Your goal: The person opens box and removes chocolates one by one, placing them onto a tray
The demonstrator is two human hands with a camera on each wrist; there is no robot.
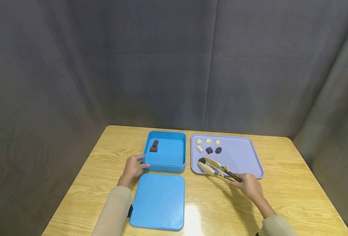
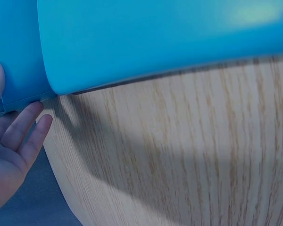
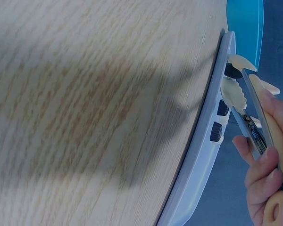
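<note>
My left hand (image 1: 132,166) touches the front left corner of a blue box (image 1: 163,168), its thumb on the front wall and fingers along the left side. In the left wrist view the fingers (image 2: 22,127) are loosely extended against the box. Two brown chocolates (image 1: 154,149) lie inside at the left. My right hand (image 1: 249,186) grips a pair of tongs (image 1: 221,167) with cream tips. Between these tips is a dark chocolate (image 1: 202,160), over the front left of a lilac tray (image 1: 238,160). Whether it touches the tray I cannot tell.
White chocolates (image 1: 199,149) and two dark chocolates (image 1: 209,150) sit in rows at the tray's back left. A flat blue lid (image 1: 158,201) lies in front of the box. Grey curtains (image 1: 162,65) hang behind and beside the wooden table (image 1: 215,209).
</note>
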